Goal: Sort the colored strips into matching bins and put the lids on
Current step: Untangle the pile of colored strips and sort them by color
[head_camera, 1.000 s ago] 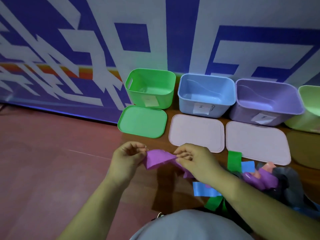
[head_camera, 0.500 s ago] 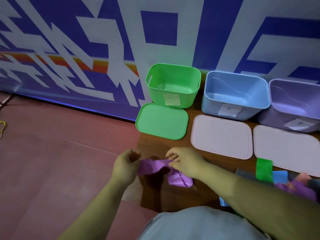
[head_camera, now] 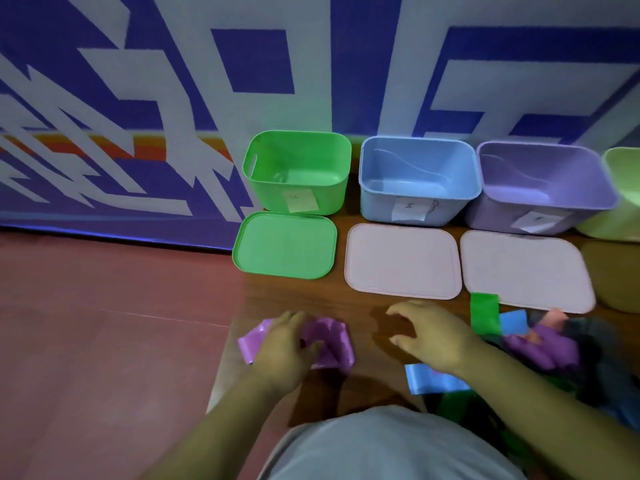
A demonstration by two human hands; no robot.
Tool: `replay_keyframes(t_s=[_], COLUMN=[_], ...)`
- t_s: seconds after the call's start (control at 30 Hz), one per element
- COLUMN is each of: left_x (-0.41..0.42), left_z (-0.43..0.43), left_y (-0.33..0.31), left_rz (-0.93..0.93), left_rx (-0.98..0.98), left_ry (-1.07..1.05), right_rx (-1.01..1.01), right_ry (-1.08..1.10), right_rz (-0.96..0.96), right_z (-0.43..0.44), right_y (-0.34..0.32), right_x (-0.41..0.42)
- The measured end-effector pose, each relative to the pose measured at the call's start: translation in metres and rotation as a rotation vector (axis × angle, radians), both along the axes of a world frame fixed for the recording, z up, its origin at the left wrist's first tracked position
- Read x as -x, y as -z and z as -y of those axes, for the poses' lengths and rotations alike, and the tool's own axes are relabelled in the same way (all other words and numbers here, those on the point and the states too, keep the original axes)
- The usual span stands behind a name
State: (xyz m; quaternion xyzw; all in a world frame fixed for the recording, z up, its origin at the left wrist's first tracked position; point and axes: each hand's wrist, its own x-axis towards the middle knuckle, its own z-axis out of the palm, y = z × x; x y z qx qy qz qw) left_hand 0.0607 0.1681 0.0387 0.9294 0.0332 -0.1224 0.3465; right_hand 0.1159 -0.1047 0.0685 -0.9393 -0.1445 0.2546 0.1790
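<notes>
Now your left hand sits low at centre-left of the frame, palm down. Its fingers and thumb are curled over the crumpled purple strip, holding it at the table's left edge. Your right hand hovers just right of it and holds nothing — fingers spread and loosely bent, forearm coming in from the lower right. Across the upper middle stand the green bin, blue bin and purple bin, all uncovered. Flat in front of them lie the green lid and two others — the left pale lid and right pale lid. A heap of strips lies at right.
</notes>
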Motion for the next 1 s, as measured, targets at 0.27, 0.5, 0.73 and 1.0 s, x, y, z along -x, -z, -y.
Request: replay_keyframes(t_s=[0.27,0.5,0.73,1.0], left_x=[-0.003,-0.008,-0.018,-0.025], left_z=[0.09,0.169,0.246,0.338], left_y=[-0.004,-0.001,-0.011,-0.007], left_rz=[0.022,0.04,0.08,0.041], left_rx=[0.045,0.159,0.266,0.176], left_ry=[0.208,0.302,0.465,0.533], right_rx=[0.018,0.056,0.047,0.02], right_ry=[0.203,0.226,0.317,0.351], right_rz=[0.071,0.062,0.163,0.073], right_z=[0.108,0.177,0.252,0.321], right_y=[-0.028,-0.035,-0.03,-0.022], right_x=[0.036,0.055,0.074,0.075])
